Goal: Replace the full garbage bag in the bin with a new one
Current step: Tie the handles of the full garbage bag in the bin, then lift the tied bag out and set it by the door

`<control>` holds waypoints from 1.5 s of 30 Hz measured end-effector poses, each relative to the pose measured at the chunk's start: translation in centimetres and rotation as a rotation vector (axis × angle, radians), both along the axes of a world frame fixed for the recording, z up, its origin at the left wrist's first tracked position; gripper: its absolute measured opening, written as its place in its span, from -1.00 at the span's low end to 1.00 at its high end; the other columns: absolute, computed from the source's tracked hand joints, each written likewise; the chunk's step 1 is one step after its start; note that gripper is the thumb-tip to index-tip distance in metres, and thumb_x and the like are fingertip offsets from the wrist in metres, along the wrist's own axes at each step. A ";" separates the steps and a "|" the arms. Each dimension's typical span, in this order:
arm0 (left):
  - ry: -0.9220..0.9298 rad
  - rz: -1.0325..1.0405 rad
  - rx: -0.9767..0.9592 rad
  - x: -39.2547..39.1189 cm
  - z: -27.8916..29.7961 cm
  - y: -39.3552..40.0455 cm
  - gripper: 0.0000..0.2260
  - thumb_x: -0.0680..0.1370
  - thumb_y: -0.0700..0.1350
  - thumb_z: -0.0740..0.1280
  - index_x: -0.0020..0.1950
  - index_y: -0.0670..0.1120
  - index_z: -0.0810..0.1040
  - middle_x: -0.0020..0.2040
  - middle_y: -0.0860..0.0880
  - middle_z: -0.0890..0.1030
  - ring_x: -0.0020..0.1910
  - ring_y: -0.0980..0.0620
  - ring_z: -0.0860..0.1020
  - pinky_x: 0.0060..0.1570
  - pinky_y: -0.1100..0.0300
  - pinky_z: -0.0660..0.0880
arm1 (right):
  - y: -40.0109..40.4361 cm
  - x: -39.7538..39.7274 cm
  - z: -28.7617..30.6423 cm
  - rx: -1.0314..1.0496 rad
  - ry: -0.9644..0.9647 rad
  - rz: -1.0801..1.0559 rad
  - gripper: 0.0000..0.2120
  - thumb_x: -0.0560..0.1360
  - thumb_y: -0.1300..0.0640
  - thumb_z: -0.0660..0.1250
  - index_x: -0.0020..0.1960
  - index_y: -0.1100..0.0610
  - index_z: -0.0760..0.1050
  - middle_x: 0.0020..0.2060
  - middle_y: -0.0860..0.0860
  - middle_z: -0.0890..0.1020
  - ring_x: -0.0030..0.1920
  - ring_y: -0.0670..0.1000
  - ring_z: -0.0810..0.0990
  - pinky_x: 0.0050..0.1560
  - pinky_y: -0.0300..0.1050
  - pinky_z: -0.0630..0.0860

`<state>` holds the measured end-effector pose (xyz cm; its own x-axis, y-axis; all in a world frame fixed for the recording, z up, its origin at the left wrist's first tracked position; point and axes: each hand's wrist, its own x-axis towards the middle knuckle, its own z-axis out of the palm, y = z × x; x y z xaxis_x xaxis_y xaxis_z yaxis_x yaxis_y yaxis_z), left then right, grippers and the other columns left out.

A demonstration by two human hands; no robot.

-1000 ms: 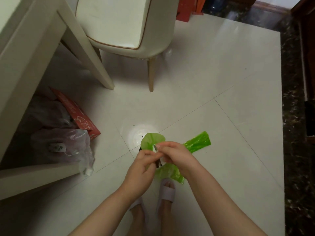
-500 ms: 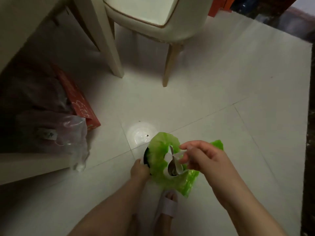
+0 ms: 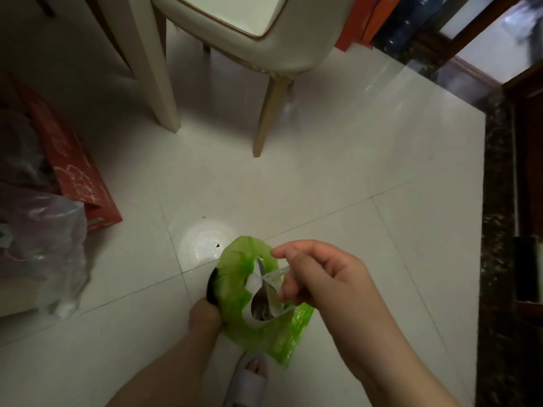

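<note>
The left hand (image 3: 204, 317) grips a crinkly green plastic garbage-bag roll (image 3: 239, 292) at its seven o'clock edge; the right hand (image 3: 320, 277) pinches a translucent tape strip (image 3: 274, 276) at its centre.

Roll: green plastic garbage-bag roll (image 3: 235, 292) between left hand (image 3: 204, 317) and right hand (image 3: 323, 277).
Chair: cream padded chair (image 3: 258, 33) beyond both hands.
Box: red cardboard box (image 3: 73, 171) left of them.

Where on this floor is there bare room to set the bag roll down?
Bare tiles lie between the chair leg and the dark border. The left is crowded: a red box and clear plastic bag under the table.
</note>
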<state>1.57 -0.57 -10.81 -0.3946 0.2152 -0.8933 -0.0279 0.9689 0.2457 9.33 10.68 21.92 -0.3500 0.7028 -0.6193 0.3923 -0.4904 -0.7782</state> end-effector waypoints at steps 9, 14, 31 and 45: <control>0.052 0.154 0.083 -0.8 -0.5 4.8 -0.77 0.43 -0.21 0.31 0.00 -0.31 0.60 0.01 -0.34 0.63 0.00 -0.29 0.60 -0.02 0.01 0.56 | 4.1 -0.4 1.3 0.062 0.033 -0.053 -0.76 0.53 0.22 0.20 -0.17 0.07 0.62 -0.59 -0.07 0.45 -0.49 -0.10 0.50 -0.33 -0.22 0.42; 0.066 0.343 0.219 -1.1 -0.1 8.3 -0.58 0.48 -0.17 0.26 0.34 -0.07 0.34 0.17 -0.31 0.52 0.02 -0.39 0.54 -0.26 -0.06 0.59 | 8.0 -1.6 1.6 0.160 -0.038 -0.024 -0.80 0.51 0.22 0.21 -0.17 0.09 0.60 -0.63 -0.09 0.41 -0.54 -0.10 0.43 -0.40 -0.26 0.39; -0.569 0.974 0.444 0.5 2.0 13.1 -0.60 0.62 -0.32 0.00 0.47 -0.21 0.20 0.41 -0.30 0.36 0.30 -0.28 0.43 0.21 -0.04 0.42 | 13.3 -2.3 6.4 0.359 0.034 0.039 -0.77 0.51 0.25 0.20 -0.18 0.12 0.62 -0.52 -0.01 0.37 -0.51 -0.07 0.39 -0.39 -0.21 0.33; -0.500 0.750 0.447 0.5 23.6 8.5 -0.70 0.62 -0.15 0.11 0.35 -0.02 0.32 0.21 -0.11 0.49 0.19 -0.13 0.47 0.25 -0.13 0.37 | 11.4 0.8 14.5 0.435 -0.023 0.179 -0.80 0.52 0.26 0.21 -0.12 0.05 0.56 -0.46 0.10 0.50 -0.52 -0.17 0.47 -0.40 -0.36 0.39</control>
